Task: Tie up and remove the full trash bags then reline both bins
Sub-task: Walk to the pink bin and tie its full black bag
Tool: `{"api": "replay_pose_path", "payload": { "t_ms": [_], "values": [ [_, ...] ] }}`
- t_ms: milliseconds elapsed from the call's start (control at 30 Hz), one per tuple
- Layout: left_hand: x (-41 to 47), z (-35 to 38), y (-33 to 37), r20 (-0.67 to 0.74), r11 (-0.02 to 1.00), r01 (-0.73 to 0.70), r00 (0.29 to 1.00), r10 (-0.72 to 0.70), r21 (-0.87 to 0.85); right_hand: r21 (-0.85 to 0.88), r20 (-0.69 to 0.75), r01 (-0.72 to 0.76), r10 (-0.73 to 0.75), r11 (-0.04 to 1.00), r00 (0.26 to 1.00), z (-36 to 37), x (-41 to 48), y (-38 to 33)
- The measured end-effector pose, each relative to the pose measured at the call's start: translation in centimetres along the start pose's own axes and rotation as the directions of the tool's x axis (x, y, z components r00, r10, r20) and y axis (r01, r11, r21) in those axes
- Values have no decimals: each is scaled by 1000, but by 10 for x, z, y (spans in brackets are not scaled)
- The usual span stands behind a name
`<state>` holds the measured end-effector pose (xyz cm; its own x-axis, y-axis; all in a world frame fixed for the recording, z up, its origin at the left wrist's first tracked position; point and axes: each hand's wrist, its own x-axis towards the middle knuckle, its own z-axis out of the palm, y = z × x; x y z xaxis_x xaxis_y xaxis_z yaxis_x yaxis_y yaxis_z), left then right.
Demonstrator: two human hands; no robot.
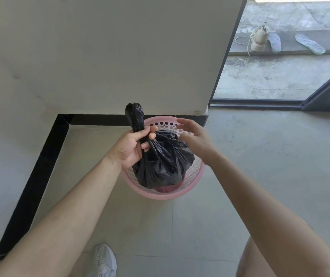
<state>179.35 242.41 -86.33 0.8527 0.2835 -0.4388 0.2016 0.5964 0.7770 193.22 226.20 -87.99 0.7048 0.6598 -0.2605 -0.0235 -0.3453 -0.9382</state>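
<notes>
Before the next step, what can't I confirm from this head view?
Knot: the left hand grips the neck of the black bag, hiding any tie.
Inside of the pink bin: covered by the bag; only a reddish patch shows.
The second bin: outside the frame.

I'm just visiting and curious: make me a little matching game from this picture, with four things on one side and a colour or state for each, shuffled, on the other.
Column one:
1. trash bag
2. bin
3. left hand
4. right hand

Column two:
A. pink, with holes in its wall
B. open, holding nothing
C. black, with its top gathered into a neck
D. gripping the gathered neck

Pairs: 1-C, 2-A, 3-D, 4-B
</notes>
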Motion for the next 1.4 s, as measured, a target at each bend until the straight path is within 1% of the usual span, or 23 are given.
{"api": "replay_pose_path", "payload": {
  "t_ms": [133,167,233,267,300,333,367,400,500,633,767,800,833,867,933,1000,1067,1133,1167,1233,1300,1333,1400],
  "values": [
    [-4,0,4,27,995,8,1000,-11,103,-151,287,18,27,988,957,19,6,-10],
    [-4,0,5,19,991,3,1000,-5,132,-187,308,19,40,982,951,24,7,-9],
    [-3,0,5,-19,983,-10,1000,14,182,-331,269,43,51,943,962,32,8,-5],
    [-2,-1,5,-39,980,-12,999,20,198,-459,220,71,35,886,975,34,10,1],
    [-1,-1,5,-50,978,-7,999,18,207,-608,174,92,19,788,984,35,10,4],
    [0,-1,4,-49,977,-1,999,11,215,-713,139,110,-14,692,990,36,9,6],
    [1,0,3,-42,974,5,999,4,227,-766,123,121,-41,632,992,37,8,8],
    [2,0,2,-34,971,9,999,-1,241,-778,113,117,-45,618,993,37,6,9],
    [4,-2,-3,-48,967,14,999,-2,256,-721,101,109,-52,684,994,32,3,15],
    [7,-2,-14,-180,960,11,983,42,281,-562,122,125,-67,818,990,24,-2,23],
    [10,-3,-25,-317,919,-27,934,163,392,-475,135,139,-84,869,987,20,-10,29],
    [12,-3,-27,-347,921,-51,917,196,387,-471,129,142,-92,871,987,20,-11,31],
    [12,-2,-27,-371,939,-80,905,209,333,-466,130,145,-95,873,987,20,-13,32],
    [13,0,-26,-387,967,-118,900,200,227,-456,145,142,-84,878,986,20,-14,34],
    [13,4,-24,-392,981,-185,909,145,-66,-436,222,118,-21,892,975,23,-17,34],
    [13,5,-23,-386,931,-198,920,69,-305,-442,296,81,60,894,953,27,-19,35],
    [12,3,-24,-366,882,-183,931,13,-435,-471,307,52,109,881,945,29,-19,37],
    [11,3,-24,-363,858,-192,932,6,-477,-459,310,-2,162,888,937,29,-19,37],
    [10,3,-25,-366,854,-201,931,14,-479,-411,324,-52,199,910,925,29,-20,35],
    [10,4,-25,-363,861,-217,931,41,-460,-223,380,-168,244,960,892,30,-21,30],
    [10,1,-24,-350,879,-217,935,62,-425,-23,418,-244,231,969,879,31,-20,29],
    [10,0,-24,-342,889,-211,937,66,-406,7,410,-255,230,967,883,32,-19,30],
    [9,-2,-23,-329,909,-193,942,67,-369,-15,386,-230,218,973,897,32,-18,30]
  ]
}}
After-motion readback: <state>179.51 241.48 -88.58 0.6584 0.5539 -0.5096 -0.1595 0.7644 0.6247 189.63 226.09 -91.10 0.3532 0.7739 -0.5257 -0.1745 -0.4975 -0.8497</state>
